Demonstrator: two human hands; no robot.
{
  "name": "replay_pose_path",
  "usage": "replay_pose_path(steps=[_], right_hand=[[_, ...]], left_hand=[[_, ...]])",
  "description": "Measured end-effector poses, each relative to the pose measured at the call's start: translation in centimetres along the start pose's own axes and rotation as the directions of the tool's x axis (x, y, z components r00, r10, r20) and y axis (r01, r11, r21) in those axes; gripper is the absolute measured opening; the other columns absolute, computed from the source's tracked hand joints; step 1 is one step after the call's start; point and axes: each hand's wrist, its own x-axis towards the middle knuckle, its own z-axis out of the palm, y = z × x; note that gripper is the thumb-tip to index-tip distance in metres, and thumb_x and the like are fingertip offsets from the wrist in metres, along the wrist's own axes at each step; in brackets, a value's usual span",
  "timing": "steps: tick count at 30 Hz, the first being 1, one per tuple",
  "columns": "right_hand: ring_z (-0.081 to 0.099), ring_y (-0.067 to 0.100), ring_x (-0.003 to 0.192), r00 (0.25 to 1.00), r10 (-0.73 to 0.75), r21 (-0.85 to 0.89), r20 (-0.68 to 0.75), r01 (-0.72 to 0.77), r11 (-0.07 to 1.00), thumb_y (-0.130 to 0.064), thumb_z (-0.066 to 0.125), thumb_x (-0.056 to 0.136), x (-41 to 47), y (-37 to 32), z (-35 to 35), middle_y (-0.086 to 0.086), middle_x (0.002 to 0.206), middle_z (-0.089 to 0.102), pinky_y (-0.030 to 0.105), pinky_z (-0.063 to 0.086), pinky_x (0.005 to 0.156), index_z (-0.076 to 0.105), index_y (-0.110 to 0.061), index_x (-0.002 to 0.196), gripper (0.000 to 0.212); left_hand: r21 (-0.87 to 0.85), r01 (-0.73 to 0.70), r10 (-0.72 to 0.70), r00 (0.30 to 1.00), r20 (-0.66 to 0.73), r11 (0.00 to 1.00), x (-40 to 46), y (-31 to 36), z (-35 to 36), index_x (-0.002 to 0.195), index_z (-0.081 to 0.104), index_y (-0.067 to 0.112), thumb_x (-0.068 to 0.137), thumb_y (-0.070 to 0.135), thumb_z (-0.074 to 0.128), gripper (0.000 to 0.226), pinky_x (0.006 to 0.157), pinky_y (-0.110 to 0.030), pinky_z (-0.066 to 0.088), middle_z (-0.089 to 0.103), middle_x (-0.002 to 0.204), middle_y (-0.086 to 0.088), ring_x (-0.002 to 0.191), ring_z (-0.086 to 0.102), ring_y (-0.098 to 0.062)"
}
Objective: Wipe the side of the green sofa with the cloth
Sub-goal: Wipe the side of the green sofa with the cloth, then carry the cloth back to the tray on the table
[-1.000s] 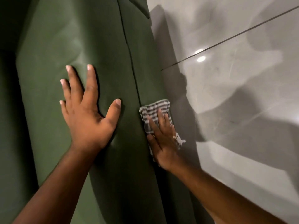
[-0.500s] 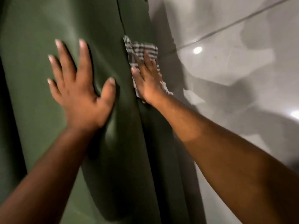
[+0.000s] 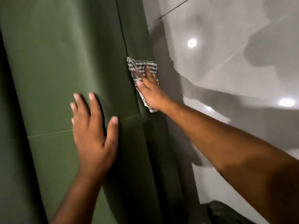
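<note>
Right hand (image 3: 151,92) flat, pressing checked cloth (image 3: 142,67) against green sofa (image 3: 64,62) side (near seam); left hand (image 3: 95,138) splayed on upholstery, holding nothing.

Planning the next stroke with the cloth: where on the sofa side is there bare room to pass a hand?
Bare green sofa lies above the left hand, left of the seam. The strip above the cloth, between seam and floor edge, is also bare. Crowded: the right hand on the cloth, close beside the left hand's fingers.

Sofa (image 3: 64,62): plain dark green. Cloth (image 3: 142,65): dark-and-white check. Floor (image 3: 242,78): glossy pale grey tile
</note>
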Motion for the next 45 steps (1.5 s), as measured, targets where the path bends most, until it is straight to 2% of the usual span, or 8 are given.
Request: replay_pose_path(steps=[5,9,12,20,24,29,34,45], right_hand=[[0.009,0.024,0.149,0.971,-0.014,-0.002,-0.238,0.014,1.000,-0.035,0.041,0.100,-7.2,4.3,5.3,0.003,0.162,0.012,0.043,0.016,0.118,0.024,-0.036,0.147,0.050],[0.041,0.014,0.129,0.893,0.420,0.350,-0.160,-0.347,0.870,-0.065,0.036,0.092,-17.1,10.6,7.6,-0.004,0.146,0.041,0.026,0.038,0.090,0.028,-0.044,0.142,0.055],[0.054,0.014,0.099,0.838,0.541,0.411,-0.075,-0.468,0.782,-0.054,0.031,0.098,-16.7,10.9,7.9,-0.001,0.132,0.048,0.023,0.043,0.073,0.033,-0.039,0.141,0.045],[0.039,0.021,0.136,0.943,0.213,0.262,-0.257,-0.144,0.954,-0.055,0.029,0.093,-3.3,4.3,3.6,0.002,0.150,0.043,0.043,0.030,0.115,0.038,-0.027,0.142,0.057],[0.047,0.013,0.123,0.950,0.305,0.308,-0.066,-0.272,0.912,-0.037,0.029,0.104,-13.0,5.7,4.0,0.001,0.131,0.053,0.024,0.037,0.098,0.046,-0.017,0.135,0.042],[0.044,0.020,0.133,0.868,0.496,0.229,0.038,-0.490,0.841,-0.051,0.035,0.098,-21.5,6.6,2.4,-0.001,0.145,0.048,0.038,0.032,0.113,0.044,-0.031,0.138,0.046],[0.059,0.023,0.119,0.880,0.476,0.485,-0.002,-0.415,0.770,-0.049,0.043,0.094,-22.3,-6.2,-1.6,0.007,0.133,0.060,0.048,0.040,0.110,0.052,-0.022,0.130,0.046],[0.054,0.024,0.125,0.845,0.265,0.011,0.465,-0.304,0.953,-0.039,0.034,0.102,-27.2,-44.3,3.4,0.010,0.139,0.054,0.048,0.035,0.113,0.044,-0.020,0.137,0.041]], left_hand=[[0.024,-0.012,0.012,1.000,-0.003,1.000,-9.2,-0.8,1.5,0.158,0.007,0.035,0.096,0.051,0.037,0.070,0.123,-0.037,0.002,-0.010,0.166,0.006,0.155,-0.009,-0.019],[-0.067,0.094,-0.092,0.995,0.033,0.993,-15.9,-1.7,1.3,0.153,0.003,0.051,0.093,0.072,0.028,0.069,0.121,-0.047,0.008,-0.008,0.166,0.014,0.156,-0.007,-0.011],[-0.058,0.081,-0.079,0.996,0.028,0.995,-19.4,-2.5,1.9,0.155,0.014,0.041,0.094,0.071,0.027,0.070,0.118,-0.054,0.013,-0.002,0.168,0.015,0.156,-0.001,-0.013],[-0.025,0.110,-0.111,0.993,-0.026,0.994,-19.4,-2.4,3.2,0.155,0.004,0.046,0.096,0.056,0.033,0.066,0.122,-0.042,0.006,-0.004,0.167,0.010,0.157,-0.003,-0.017],[-0.034,0.147,-0.146,0.989,0.013,0.989,-19.6,-2.4,2.9,0.155,0.003,0.045,0.096,0.052,0.035,0.067,0.122,-0.040,0.003,-0.010,0.166,0.014,0.155,-0.010,-0.012],[-0.074,0.190,-0.175,0.970,0.171,0.979,-19.6,-1.9,1.1,0.156,0.004,0.042,0.096,0.056,0.030,0.067,0.119,-0.041,0.005,-0.013,0.164,0.013,0.154,-0.011,-0.014],[-0.110,0.369,-0.325,0.899,0.293,0.923,-22.3,0.8,-5.8,0.155,0.007,0.036,0.090,0.067,0.023,0.074,0.122,-0.045,0.008,-0.010,0.163,0.010,0.154,-0.005,-0.018],[-0.299,0.845,-0.842,0.507,0.186,0.443,-29.6,6.3,-31.0,0.159,0.010,0.031,0.068,0.089,0.024,0.109,0.123,-0.050,0.011,0.000,0.169,-0.007,0.156,0.002,-0.027]])
